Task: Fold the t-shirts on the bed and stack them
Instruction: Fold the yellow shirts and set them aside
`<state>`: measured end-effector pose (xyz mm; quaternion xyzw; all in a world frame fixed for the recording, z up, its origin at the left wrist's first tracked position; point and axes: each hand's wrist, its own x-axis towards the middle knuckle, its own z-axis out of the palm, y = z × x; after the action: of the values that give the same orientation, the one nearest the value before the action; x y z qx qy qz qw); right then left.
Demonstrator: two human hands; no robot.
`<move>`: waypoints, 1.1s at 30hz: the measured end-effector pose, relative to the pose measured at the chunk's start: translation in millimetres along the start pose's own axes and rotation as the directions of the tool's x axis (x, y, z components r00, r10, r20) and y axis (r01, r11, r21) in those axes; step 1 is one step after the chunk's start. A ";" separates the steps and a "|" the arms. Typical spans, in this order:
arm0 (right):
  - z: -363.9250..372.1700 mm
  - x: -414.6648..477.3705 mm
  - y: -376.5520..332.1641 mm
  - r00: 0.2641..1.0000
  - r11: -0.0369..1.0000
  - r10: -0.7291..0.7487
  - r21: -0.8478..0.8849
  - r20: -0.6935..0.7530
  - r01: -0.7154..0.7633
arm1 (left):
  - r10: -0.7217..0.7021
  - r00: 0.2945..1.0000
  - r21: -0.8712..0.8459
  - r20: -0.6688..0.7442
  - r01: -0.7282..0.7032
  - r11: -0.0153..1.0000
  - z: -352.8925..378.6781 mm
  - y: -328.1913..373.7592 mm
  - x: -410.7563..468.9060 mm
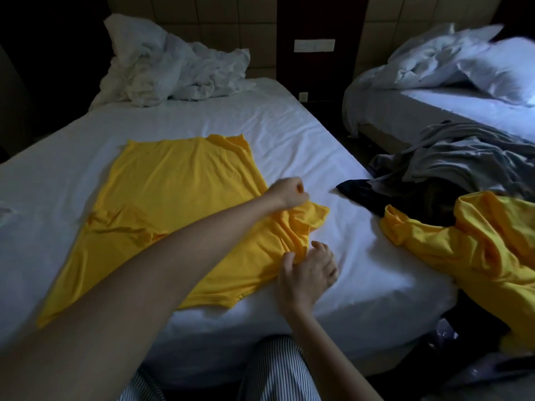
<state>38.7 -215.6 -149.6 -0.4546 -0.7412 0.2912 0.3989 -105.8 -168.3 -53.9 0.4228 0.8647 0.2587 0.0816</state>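
A yellow t-shirt [162, 198] lies spread flat on the white bed sheet [289, 131], its collar toward the near edge. My left hand [289, 192] reaches across the shirt and grips the bunched fabric at its right sleeve. My right hand [307, 267] pinches the shirt's right edge a little nearer to me. Between the two hands the cloth is wrinkled and lifted. The left sleeve is folded in over the shirt's body. A second yellow t-shirt [469, 250] lies crumpled at the bed's right corner.
A pile of grey clothes [463, 160] and a dark garment [364, 195] lie to the right of the bed. A crumpled white duvet [173, 68] sits at the head. A second bed [434, 105] stands at the right across a narrow gap.
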 end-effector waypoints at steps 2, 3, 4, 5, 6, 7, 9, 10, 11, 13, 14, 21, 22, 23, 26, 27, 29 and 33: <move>-0.7 -1.4 -0.4 1.000 1.000 -0.016 -0.023 0.015 0.017 | 0.002 0.991 0.174 0.131 -0.025 0.984 24.6 12.7 -7.7; -0.9 -1.4 -0.6 1.000 0.999 -0.018 -0.027 0.018 0.019 | -0.024 0.986 0.276 0.166 -0.023 0.961 34.1 18.6 -11.7; -1.1 -1.1 -0.8 1.000 1.000 -0.019 -0.024 0.020 0.020 | -0.056 0.984 0.352 0.168 -0.007 0.936 41.8 22.4 -13.9; -1.4 -1.0 -1.2 1.000 1.000 -0.022 -0.018 0.020 0.022 | -0.080 0.986 0.388 0.147 0.017 0.921 47.0 24.7 -15.1; -1.4 -0.7 -1.3 0.999 1.000 -0.027 -0.010 0.023 0.027 | -0.085 0.989 0.387 0.117 0.033 0.922 50.5 25.0 -14.0; -1.6 -0.5 -1.6 0.999 1.000 -0.029 -0.003 0.028 0.030 | -0.075 0.994 0.331 0.077 0.045 0.942 50.1 24.9 -13.5; -3.1 -0.4 -2.2 0.998 0.999 -0.047 0.006 0.037 0.047 | -0.040 0.998 0.051 -0.044 0.042 0.998 42.9 22.1 -11.5; -3.5 -0.1 -1.5 0.997 0.998 -0.066 0.017 0.038 0.065 | -0.045 0.993 -0.141 -0.111 0.029 0.990 34.6 19.5 -12.7; -4.0 0.1 -1.4 0.995 0.996 -0.084 0.038 0.045 0.082 | -0.076 0.982 -0.318 -0.176 0.017 0.948 23.1 17.3 -17.9; -3.7 0.4 0.0 0.985 0.987 -0.151 0.073 0.086 0.145 | -0.230 0.934 -0.639 -0.272 0.003 0.769 -3.1 3.8 -33.3; -3.1 0.7 1.2 0.973 0.978 -0.203 0.077 0.106 0.196 | -0.341 0.895 -0.772 -0.286 -0.005 0.635 -14.9 -7.9 -42.8; -4.9 3.1 5.4 0.786 0.849 -0.504 0.038 0.357 0.527 | -0.749 0.628 -0.977 0.211 0.148 -0.152 -52.3 -121.9 -123.2; -5.8 3.5 6.0 0.766 0.839 -0.520 0.054 0.378 0.542 | -0.728 0.639 -0.969 0.246 0.160 -0.187 -56.0 -125.4 -128.5; -7.0 4.0 6.3 0.752 0.836 -0.523 0.069 0.402 0.545 | -0.722 0.644 -0.967 0.251 0.204 -0.153 -59.8 -123.7 -131.0; -9.0 5.6 8.1 0.718 0.827 -0.532 0.092 0.449 0.555 | -0.722 0.673 -0.953 0.160 0.296 0.065 -64.2 -113.2 -128.3; -9.1 5.6 8.6 0.714 0.826 -0.531 0.091 0.457 0.557 | -0.739 0.666 -0.932 0.105 0.326 0.161 -63.6 -111.6 -128.8; -9.0 4.2 7.7 0.736 0.839 -0.518 0.094 0.437 0.535 | -0.777 0.629 -0.845 0.020 0.426 0.323 -62.0 -112.0 -133.2; -9.3 0.4 6.7 0.784 0.858 -0.510 0.140 0.354 0.494 | -0.685 0.662 -0.365 -0.306 0.583 0.726 -53.8 -117.0 -141.8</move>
<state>49.5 -211.8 -150.0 -0.1682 -0.8920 0.2714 0.3199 -116.6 -357.8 -79.4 0.0137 0.9165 0.3987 0.0286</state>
